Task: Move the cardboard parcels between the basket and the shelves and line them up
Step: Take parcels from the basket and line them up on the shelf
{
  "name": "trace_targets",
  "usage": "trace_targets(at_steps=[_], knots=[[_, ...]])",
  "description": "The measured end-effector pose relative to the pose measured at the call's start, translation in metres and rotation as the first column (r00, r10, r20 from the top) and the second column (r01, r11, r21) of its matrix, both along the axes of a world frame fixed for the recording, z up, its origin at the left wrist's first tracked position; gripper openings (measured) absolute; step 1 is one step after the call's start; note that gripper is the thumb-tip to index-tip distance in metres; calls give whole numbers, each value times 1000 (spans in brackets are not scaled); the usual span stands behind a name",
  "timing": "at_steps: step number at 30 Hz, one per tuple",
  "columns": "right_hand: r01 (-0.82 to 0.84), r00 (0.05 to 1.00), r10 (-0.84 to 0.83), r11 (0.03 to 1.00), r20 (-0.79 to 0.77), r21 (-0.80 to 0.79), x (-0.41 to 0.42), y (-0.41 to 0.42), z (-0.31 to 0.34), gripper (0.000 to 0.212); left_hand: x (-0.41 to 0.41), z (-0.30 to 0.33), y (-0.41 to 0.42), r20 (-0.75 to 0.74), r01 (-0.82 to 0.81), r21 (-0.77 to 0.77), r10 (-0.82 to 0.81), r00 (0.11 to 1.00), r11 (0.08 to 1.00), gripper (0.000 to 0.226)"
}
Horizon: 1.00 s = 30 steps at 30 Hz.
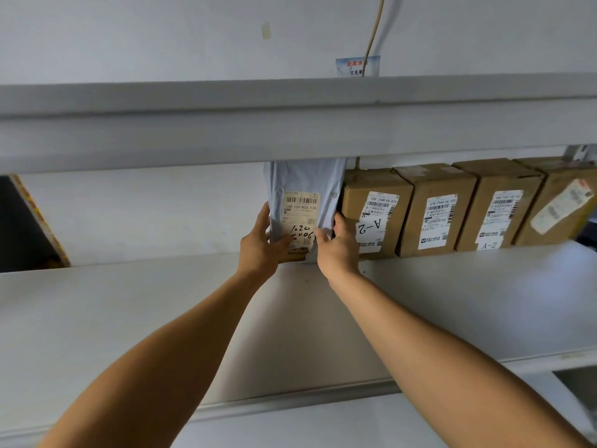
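Observation:
A pale grey plastic-wrapped parcel point(307, 195) with a white barcode label stands upright at the back of the white shelf point(161, 312). My left hand point(260, 245) grips its lower left edge, thumb across the front. My right hand point(337, 247) holds its lower right edge, fingers tucked between it and the neighbouring box. To the right stands a row of several brown cardboard parcels, the nearest point(374, 211) marked "A-2", then another point(436, 210), then one more point(499, 205). The basket is out of sight.
The upper shelf's front beam point(226, 130) hangs low over the parcels and hides the grey parcel's top. A dark opening with a striped edge point(29, 221) lies at the far left. A cable and a small sign point(357, 66) hang on the wall above.

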State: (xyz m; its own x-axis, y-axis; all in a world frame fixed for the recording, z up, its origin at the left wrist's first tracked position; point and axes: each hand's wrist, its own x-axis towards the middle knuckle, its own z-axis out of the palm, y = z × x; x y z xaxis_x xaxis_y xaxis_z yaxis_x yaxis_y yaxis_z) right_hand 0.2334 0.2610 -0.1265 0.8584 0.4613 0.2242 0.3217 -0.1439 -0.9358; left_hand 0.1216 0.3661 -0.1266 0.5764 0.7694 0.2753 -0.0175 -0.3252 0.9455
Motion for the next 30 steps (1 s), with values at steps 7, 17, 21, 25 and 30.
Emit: trace_targets(at_steps=[7,17,21,25,30], knots=[[-75,996,76,997,-44,28,12,-9,-15,60,-10,6,-12,-107,-48,50,53,993,998,80],[-175,984,175,985,-37,14,-12,-58,-3,59,-42,-1,-42,-262,-252,96,269,927,963,83],[-199,977,206,975,58,-100,-19,-84,5,54,-51,4,-68,-300,-247,199,299,906,948,63],[-171,972,200,962,127,-213,-25,-123,11,49,-57,14,-101,-369,-113,319,233,900,941,54],[-77,973,130,962,190,-264,-41,-185,13,49,-62,22,-137,-433,79,397,110,895,914,51]])
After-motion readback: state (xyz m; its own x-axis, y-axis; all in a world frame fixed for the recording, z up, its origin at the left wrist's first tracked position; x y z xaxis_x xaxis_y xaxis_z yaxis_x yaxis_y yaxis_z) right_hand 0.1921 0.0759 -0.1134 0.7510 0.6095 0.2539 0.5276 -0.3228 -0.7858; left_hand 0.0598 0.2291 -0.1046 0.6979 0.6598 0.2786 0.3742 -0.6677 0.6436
